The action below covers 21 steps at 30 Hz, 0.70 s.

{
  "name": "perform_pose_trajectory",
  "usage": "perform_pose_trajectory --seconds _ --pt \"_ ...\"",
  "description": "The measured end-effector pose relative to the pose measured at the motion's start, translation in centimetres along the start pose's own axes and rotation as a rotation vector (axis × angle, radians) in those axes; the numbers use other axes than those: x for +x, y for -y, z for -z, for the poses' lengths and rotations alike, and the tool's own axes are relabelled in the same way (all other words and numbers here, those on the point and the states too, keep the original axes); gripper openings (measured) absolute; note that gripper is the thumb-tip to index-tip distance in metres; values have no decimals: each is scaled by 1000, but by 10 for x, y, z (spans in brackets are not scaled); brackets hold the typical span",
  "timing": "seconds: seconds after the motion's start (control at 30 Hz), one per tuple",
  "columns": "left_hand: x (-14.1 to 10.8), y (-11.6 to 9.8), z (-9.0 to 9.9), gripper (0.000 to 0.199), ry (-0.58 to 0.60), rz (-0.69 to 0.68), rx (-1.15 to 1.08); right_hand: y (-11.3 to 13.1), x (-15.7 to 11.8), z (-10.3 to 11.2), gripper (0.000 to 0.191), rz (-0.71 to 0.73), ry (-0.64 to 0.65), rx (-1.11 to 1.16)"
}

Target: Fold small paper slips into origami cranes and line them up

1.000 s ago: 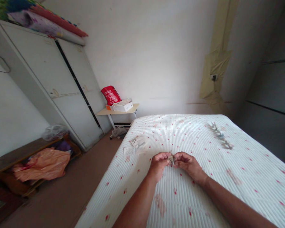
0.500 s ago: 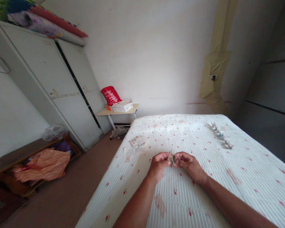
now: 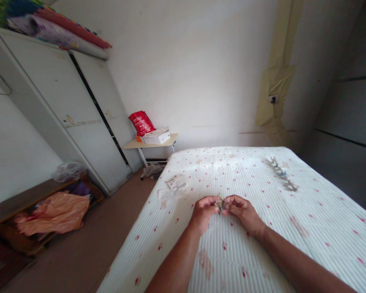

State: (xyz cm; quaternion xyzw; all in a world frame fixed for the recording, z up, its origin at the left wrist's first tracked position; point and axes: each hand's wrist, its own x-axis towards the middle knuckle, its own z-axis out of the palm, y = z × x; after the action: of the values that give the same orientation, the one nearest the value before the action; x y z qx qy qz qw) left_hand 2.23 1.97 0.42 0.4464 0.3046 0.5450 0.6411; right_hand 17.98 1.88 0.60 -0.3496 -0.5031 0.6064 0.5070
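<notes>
Over the middle of the bed, my left hand (image 3: 205, 209) and my right hand (image 3: 241, 210) meet fingertip to fingertip. Both are closed in a pinch on one small grey-brown object (image 3: 221, 204), whose kind I cannot make out because the fingers cover much of it. To the right on the bed lies a row of several small pointed grey, brown and bluish pieces (image 3: 281, 174), too blurred to name. Left of my hands, some printed paper slips (image 3: 177, 183) in clear plastic lie on the sheet.
The white ribbed bed cover (image 3: 232, 252) carries red spots. Behind it stands a small table (image 3: 131, 144) with a red bag (image 3: 141, 123) and a white box (image 3: 158, 138). A grey cabinet (image 3: 51, 93) and a low wooden shelf (image 3: 27, 193) with an orange plastic bag (image 3: 55, 213) are at left.
The small object between my fingertips looks slightly turned, showing less of its brownish face. Both hands stay in nearly the same place; the view shifts very slightly.
</notes>
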Motion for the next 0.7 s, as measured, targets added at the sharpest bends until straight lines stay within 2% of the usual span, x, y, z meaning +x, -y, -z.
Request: perform_pose_trajectory --seconds 0.53,0.7 --pt "0 0 1 29 19 16 -3 3 -1 -1 30 -9 -23 -32" --pt "0 3 2 29 23 -10 17 5 -1 -1 28 5 8 -22"
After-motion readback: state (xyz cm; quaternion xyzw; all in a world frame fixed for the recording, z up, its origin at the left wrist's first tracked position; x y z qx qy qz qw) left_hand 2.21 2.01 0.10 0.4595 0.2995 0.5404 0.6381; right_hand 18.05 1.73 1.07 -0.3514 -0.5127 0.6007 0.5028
